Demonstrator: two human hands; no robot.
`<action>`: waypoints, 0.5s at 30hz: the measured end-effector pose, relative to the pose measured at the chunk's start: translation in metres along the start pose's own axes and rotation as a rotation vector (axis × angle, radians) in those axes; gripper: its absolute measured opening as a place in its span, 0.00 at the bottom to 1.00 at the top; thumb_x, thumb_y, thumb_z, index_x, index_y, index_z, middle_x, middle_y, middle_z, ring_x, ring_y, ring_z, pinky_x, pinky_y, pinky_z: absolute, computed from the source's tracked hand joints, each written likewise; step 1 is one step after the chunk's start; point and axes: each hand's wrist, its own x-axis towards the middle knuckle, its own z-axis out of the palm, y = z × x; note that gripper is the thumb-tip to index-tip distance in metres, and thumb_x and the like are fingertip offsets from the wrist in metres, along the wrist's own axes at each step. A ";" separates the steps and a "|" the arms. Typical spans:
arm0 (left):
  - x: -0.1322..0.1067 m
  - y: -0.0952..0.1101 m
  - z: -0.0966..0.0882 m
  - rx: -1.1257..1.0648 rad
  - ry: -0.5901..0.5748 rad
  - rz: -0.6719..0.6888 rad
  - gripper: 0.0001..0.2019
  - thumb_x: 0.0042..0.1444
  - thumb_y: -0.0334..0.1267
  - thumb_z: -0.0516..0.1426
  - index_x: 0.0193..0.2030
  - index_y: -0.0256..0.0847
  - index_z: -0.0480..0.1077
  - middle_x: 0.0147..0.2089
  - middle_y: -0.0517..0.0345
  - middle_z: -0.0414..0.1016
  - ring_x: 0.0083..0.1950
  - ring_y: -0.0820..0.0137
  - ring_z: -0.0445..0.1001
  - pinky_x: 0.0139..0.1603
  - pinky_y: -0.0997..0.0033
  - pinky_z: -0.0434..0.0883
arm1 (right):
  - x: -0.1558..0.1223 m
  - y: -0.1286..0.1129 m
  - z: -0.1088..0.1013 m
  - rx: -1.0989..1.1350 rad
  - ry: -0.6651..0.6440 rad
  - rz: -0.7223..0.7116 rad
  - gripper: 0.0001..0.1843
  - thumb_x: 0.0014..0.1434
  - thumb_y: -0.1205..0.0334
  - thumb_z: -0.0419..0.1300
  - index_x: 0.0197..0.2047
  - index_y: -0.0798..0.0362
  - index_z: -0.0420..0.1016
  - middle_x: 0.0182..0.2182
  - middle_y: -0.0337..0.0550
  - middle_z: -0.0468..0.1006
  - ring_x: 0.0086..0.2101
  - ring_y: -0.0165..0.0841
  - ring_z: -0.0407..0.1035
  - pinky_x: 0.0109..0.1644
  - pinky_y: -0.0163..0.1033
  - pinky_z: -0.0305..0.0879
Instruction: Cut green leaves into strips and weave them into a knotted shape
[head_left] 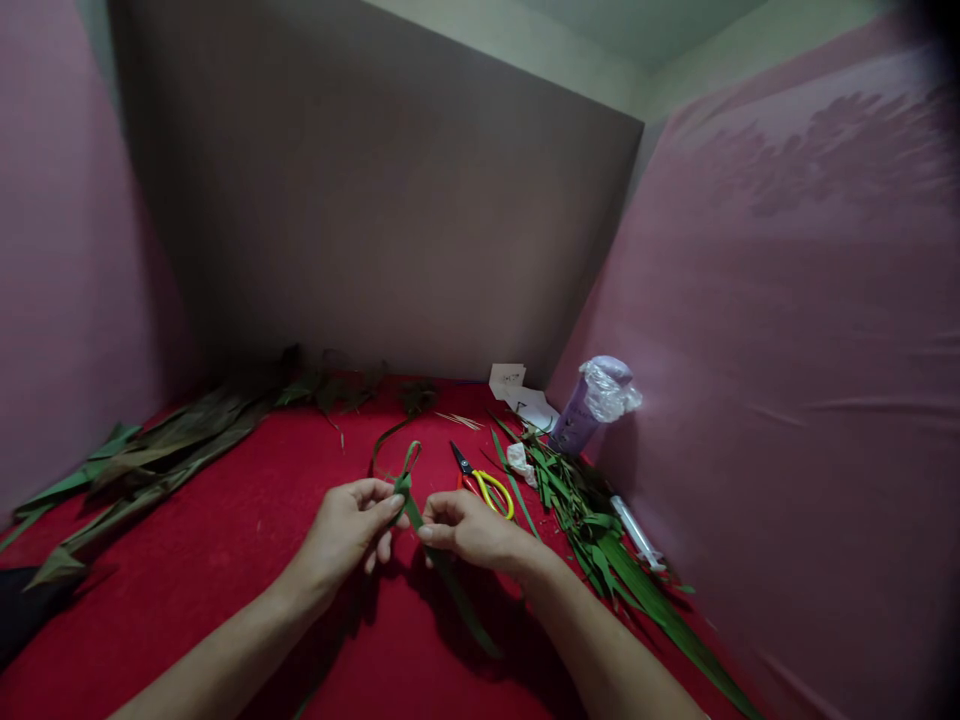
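Note:
My left hand (360, 525) pinches a folded green leaf strip (405, 487) between thumb and fingers; a small loop stands up from its top. My right hand (465, 528) is closed with thumb against fingers on the same strip, lower down. The strip's long tail (469, 610) hangs from the right hand toward me. Just beyond the right hand lie scissors with yellow handles (495, 493) and dark blades, and something red beside them. A thin brown-green strip (384, 437) curves behind the left hand.
Cut green leaves (592, 530) lie heaped at the right with a crumpled white tissue (519, 462) and a clear syringe-like tube (637, 535). A purple container with plastic wrap (581, 415) and white papers (529, 403) stand behind. Long dried leaves (172, 450) lie on the red cloth (247, 560) at the left.

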 end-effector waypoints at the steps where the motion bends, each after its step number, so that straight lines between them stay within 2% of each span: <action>1: -0.001 0.001 0.001 0.000 -0.001 0.001 0.13 0.49 0.45 0.56 0.24 0.36 0.67 0.10 0.65 0.65 0.09 0.81 0.56 0.11 0.82 0.52 | 0.001 0.000 0.001 -0.001 0.006 -0.017 0.10 0.52 0.61 0.59 0.25 0.55 0.62 0.19 0.35 0.70 0.22 0.25 0.63 0.26 0.29 0.56; 5: -0.005 0.005 0.005 -0.018 -0.018 -0.011 0.11 0.48 0.45 0.56 0.25 0.37 0.66 0.10 0.66 0.65 0.09 0.80 0.56 0.10 0.82 0.52 | 0.007 0.005 0.008 0.084 0.091 -0.148 0.13 0.52 0.54 0.59 0.28 0.54 0.62 0.23 0.36 0.71 0.24 0.27 0.65 0.29 0.31 0.60; 9: -0.007 0.007 0.008 0.011 -0.019 -0.032 0.11 0.47 0.44 0.56 0.25 0.37 0.67 0.10 0.65 0.65 0.08 0.80 0.55 0.10 0.82 0.51 | 0.010 0.008 0.012 0.112 0.160 -0.187 0.12 0.54 0.56 0.56 0.27 0.53 0.60 0.21 0.35 0.69 0.21 0.25 0.64 0.26 0.30 0.60; 15: -0.008 0.008 0.007 0.088 0.024 -0.007 0.13 0.50 0.45 0.54 0.24 0.36 0.67 0.08 0.65 0.63 0.08 0.81 0.54 0.10 0.83 0.49 | 0.007 0.007 0.008 0.069 0.167 -0.162 0.08 0.54 0.61 0.55 0.28 0.52 0.58 0.18 0.31 0.67 0.12 0.21 0.54 0.14 0.26 0.49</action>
